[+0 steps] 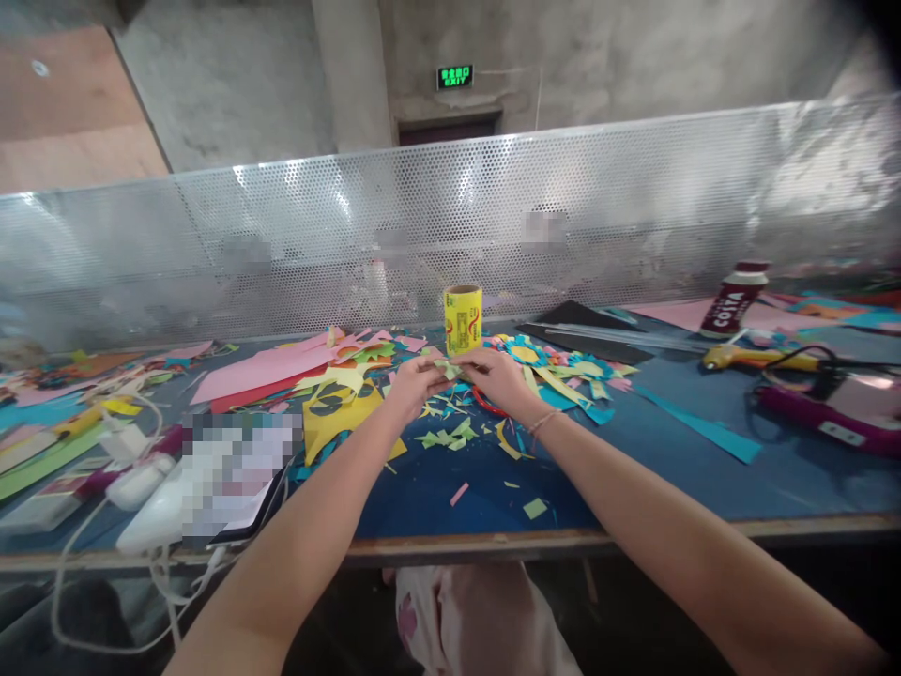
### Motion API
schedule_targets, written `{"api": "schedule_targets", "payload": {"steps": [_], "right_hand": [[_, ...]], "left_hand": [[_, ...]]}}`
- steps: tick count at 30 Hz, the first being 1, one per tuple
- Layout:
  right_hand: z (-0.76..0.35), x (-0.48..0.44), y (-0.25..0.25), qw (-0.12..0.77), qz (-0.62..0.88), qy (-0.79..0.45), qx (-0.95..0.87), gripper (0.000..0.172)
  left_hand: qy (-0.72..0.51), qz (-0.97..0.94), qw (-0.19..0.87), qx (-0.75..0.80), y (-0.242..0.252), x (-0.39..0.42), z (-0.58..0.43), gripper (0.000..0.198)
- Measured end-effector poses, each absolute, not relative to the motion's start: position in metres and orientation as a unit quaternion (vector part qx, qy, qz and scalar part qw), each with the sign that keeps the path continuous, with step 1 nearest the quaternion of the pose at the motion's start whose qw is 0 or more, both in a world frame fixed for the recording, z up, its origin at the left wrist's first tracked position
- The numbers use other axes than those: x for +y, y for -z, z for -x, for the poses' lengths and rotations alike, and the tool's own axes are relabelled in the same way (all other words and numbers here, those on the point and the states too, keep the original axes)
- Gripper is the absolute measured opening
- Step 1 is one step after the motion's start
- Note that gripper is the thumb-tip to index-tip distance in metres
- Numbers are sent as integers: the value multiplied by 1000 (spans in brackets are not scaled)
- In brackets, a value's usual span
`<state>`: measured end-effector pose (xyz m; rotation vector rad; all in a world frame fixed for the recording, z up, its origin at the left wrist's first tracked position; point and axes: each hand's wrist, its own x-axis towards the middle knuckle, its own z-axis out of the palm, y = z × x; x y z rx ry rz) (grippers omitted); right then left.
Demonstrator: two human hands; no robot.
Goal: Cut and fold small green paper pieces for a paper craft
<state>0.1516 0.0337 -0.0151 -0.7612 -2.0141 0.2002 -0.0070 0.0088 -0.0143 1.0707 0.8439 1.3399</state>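
Note:
My left hand (pixel 414 380) and my right hand (pixel 498 376) meet over the middle of the blue table (pixel 633 469). Both pinch a small light-green paper piece (pixel 446 368) between their fingertips. Light-green paper scraps (pixel 447 437) lie on the table just below the hands. A red ring-shaped object (pixel 487 407), perhaps a scissors handle, shows under my right hand. A yellow tape roll (pixel 463 319) stands upright just behind the hands. A thin cord bracelet circles my right wrist.
Pink, red and yellow cut paper sheets (pixel 282 371) lie to the left, blue-and-yellow paper flowers (pixel 556 361) to the right. A yellow glue gun (pixel 746 357), a bottle (pixel 736 299) and a purple device (pixel 831 408) sit far right. White chargers and cables (pixel 141 479) lie left. A perforated metal screen (pixel 450 225) backs the table.

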Motion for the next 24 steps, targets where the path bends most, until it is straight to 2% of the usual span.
{"api": "schedule_targets", "payload": {"steps": [15, 24], "right_hand": [[-156, 37, 17, 435, 261, 30, -862, 27], [-154, 35, 14, 448, 208, 73, -866, 30]], "left_hand": [[-580, -426, 603, 344, 3, 1, 3, 10], [-602, -421, 587, 339, -3, -2, 4, 9]]}}
